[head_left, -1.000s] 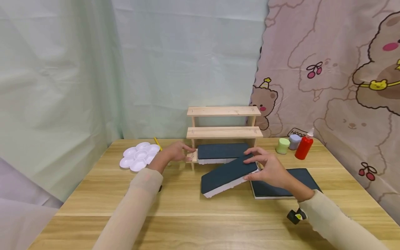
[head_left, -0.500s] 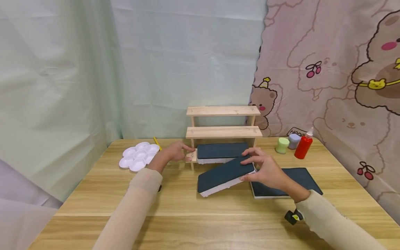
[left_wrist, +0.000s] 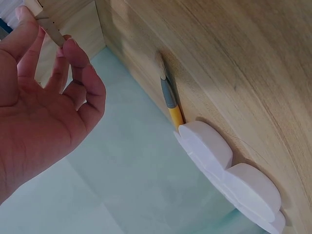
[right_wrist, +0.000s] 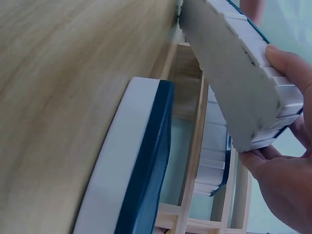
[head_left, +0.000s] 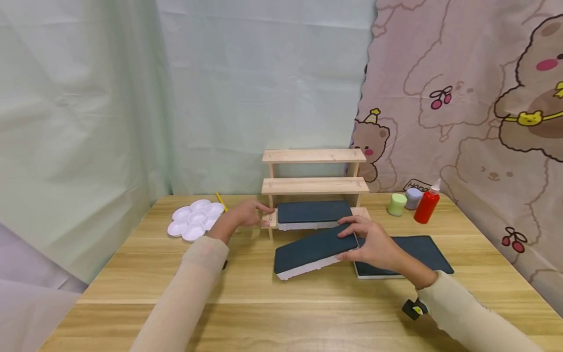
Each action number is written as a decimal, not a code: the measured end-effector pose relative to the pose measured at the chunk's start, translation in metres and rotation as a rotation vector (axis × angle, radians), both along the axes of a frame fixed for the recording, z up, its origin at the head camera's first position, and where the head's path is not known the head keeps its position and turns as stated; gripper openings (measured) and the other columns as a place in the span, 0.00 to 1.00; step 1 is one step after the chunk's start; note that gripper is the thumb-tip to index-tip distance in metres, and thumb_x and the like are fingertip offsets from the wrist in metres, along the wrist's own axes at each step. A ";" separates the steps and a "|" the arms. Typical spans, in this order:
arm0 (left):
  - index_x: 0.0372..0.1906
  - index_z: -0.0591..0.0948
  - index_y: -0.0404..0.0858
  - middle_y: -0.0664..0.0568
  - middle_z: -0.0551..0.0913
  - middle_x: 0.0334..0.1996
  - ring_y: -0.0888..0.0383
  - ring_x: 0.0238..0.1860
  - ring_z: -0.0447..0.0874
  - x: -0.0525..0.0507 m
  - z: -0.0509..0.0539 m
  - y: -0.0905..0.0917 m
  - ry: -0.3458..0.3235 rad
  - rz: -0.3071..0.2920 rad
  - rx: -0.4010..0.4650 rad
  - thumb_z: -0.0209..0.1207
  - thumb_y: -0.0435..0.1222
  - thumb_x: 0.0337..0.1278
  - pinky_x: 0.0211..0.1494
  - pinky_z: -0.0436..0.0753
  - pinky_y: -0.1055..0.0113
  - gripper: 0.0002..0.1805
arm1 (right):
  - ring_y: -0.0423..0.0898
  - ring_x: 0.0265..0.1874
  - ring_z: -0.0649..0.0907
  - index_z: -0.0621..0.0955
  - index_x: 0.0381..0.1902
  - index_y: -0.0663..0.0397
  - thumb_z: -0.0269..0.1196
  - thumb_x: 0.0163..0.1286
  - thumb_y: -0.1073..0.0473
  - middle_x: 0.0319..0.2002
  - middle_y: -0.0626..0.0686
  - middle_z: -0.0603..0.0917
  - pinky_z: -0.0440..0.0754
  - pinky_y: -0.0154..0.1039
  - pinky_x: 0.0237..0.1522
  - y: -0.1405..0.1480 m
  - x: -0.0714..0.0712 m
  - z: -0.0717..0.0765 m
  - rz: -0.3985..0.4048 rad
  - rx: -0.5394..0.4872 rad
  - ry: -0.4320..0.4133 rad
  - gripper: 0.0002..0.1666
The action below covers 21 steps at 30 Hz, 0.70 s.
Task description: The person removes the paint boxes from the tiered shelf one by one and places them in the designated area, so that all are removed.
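Note:
My right hand [head_left: 371, 244] grips the right end of a long white box with a dark blue lid [head_left: 314, 252], thumb on the near side and fingers over the top. The box tilts, its left end lower, in front of a three-tier wooden shelf [head_left: 314, 186]. In the right wrist view its white ridged side and pale underside [right_wrist: 234, 73] show. My left hand [head_left: 246, 213] pinches the left end of the lowest shelf board [left_wrist: 51, 30] between thumb and fingers. A similar blue-lidded box [head_left: 313, 213] rests on that board.
A larger blue-lidded flat box [head_left: 418, 254] lies on the table at right. Behind it stand a red squeeze bottle [head_left: 426, 206], a green jar [head_left: 397, 205] and a lilac jar [head_left: 413, 198]. At left are a white flower palette [head_left: 195, 220] and a yellow-handled brush [left_wrist: 169, 95].
My right hand has moved the held box slightly to the left and a little lower, away from the shelf's right end. The left hand stays at the board.

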<state>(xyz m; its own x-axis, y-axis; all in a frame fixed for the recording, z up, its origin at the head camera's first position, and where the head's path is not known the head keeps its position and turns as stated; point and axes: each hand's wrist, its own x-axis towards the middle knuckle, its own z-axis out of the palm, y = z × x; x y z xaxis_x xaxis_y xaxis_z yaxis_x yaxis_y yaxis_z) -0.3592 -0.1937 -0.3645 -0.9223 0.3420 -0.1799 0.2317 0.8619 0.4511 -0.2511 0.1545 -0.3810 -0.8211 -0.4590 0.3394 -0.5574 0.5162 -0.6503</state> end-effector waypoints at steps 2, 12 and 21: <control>0.62 0.81 0.48 0.41 0.74 0.66 0.52 0.45 0.74 0.000 0.000 0.000 -0.002 0.002 0.003 0.70 0.36 0.56 0.39 0.71 0.67 0.26 | 0.61 0.61 0.74 0.87 0.43 0.49 0.80 0.49 0.52 0.60 0.56 0.79 0.74 0.64 0.57 0.001 0.000 -0.002 0.005 0.006 -0.008 0.22; 0.61 0.82 0.49 0.40 0.75 0.64 0.58 0.22 0.57 -0.002 -0.002 0.000 0.000 0.003 0.008 0.70 0.36 0.55 0.25 0.63 0.69 0.26 | 0.58 0.58 0.76 0.86 0.43 0.46 0.81 0.48 0.49 0.57 0.55 0.79 0.74 0.61 0.57 0.002 0.000 -0.012 -0.001 0.055 0.029 0.24; 0.61 0.82 0.48 0.38 0.78 0.61 0.60 0.19 0.53 -0.003 -0.003 -0.002 0.001 -0.002 0.020 0.71 0.37 0.54 0.24 0.62 0.69 0.26 | 0.59 0.62 0.75 0.86 0.47 0.50 0.80 0.48 0.51 0.57 0.58 0.81 0.73 0.62 0.60 0.004 -0.002 -0.019 0.015 0.094 0.024 0.27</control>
